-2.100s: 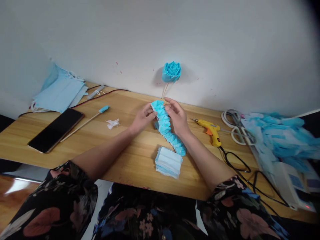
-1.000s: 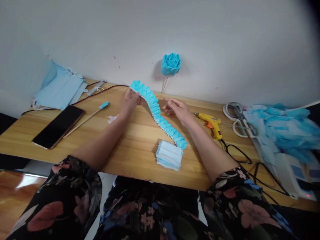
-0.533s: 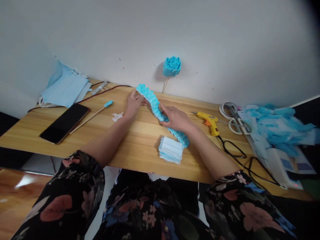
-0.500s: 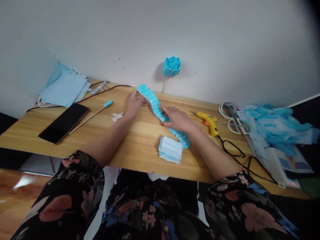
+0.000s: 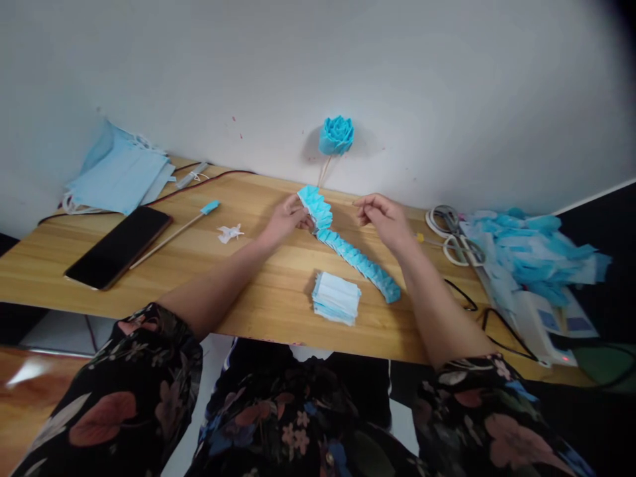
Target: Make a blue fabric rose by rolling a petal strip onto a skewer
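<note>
A long pleated strip of light-blue mask fabric runs slantwise over the wooden table. Its upper end is pinched in my left hand, raised and bent there, while the lower part lies on the tabletop. My right hand hovers to the right of the strip, apart from it, fingers loosely curled and nothing visible in them. A stack of cut blue-and-white fabric squares lies nearer to me, below the strip. Mostly hidden behind my right wrist is the yellow glue gun.
A blue fabric flower on a stick stands by the wall. To the left are face masks, a phone and a blue-tipped stick. Scissors, blue scraps, a black cord and a white power strip occupy the right.
My right hand has come off the strip and moved up to the right. My left hand has shifted right with the strip's upper end, and the lower end has swung right.
</note>
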`<state>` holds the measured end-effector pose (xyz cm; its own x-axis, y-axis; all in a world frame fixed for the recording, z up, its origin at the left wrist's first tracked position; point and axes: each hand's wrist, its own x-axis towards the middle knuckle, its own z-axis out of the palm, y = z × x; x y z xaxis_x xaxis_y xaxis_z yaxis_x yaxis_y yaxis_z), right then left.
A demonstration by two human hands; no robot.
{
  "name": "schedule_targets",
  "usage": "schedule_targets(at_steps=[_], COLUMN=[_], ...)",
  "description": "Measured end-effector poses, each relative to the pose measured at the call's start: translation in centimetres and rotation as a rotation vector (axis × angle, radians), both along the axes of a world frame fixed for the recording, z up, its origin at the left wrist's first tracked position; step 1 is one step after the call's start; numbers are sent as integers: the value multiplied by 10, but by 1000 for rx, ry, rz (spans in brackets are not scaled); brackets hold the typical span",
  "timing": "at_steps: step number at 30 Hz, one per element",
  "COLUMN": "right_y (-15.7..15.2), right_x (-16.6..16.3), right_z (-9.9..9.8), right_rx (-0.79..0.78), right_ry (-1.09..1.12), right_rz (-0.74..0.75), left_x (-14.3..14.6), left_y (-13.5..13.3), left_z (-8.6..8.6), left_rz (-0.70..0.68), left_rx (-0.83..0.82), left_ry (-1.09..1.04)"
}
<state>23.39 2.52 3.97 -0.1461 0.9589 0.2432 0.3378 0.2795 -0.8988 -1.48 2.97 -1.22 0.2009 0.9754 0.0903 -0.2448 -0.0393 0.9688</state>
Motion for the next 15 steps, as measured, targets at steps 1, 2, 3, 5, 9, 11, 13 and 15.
schedule_targets(at_steps=[1, 2, 3, 5, 9, 11, 13, 15], right_y=[4, 8, 12, 16, 17, 16, 14, 14], right_x=[-8, -16, -24, -37, -52, -53, -52, -49], right_z=[1, 2, 3, 7, 13, 15, 16, 17], right_rx=[-6, -13, -15, 10, 100, 75, 14, -45], right_ry=[46, 79, 102, 116, 49, 32, 59, 116], right_rz=[-8, -6, 1, 14, 26, 66, 126, 167], left_x=[0, -1, -1, -2, -3, -4, -4, -5], left_y=[0, 0, -1, 0, 2, 3, 4, 4], left_z=[0, 0, -1, -1, -2, -3, -4, -5], left_rz=[-4, -9, -15, -25, -11, -11, -24, -31], left_rx=[8, 17, 27, 44, 72, 78, 81, 86], left_ry=[7, 14, 17, 18, 22, 23, 21, 24])
